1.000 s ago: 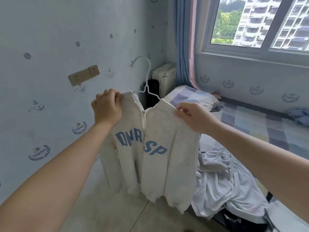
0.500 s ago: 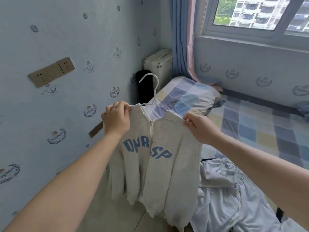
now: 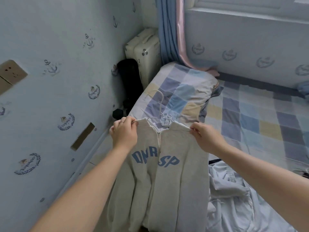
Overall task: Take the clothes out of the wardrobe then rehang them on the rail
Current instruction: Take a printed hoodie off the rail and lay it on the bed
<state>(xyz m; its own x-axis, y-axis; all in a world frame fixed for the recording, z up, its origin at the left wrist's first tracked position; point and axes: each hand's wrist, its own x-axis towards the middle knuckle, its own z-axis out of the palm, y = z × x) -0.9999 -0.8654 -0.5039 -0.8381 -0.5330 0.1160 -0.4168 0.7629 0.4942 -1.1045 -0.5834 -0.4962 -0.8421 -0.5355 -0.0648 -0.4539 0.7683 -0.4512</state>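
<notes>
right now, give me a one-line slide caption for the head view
Left hand and right hand pinch the shoulders of a grey zip sweatshirt on a white hanger, beside a checked bed.

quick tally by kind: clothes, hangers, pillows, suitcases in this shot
clothes: 2, grey zip sweatshirt, pale blue garment
hangers: 1, white hanger
pillows: 1, checked pillow
suitcases: 1, cream suitcase
total: 5
blue cloth at the right edge is too cut off to count

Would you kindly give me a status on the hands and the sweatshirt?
Left hand grips one shoulder of the grey sweatshirt, right hand the other. Sweatshirt on white hanger, held up. Pale clothes heaped on the bed under the right arm.
</notes>
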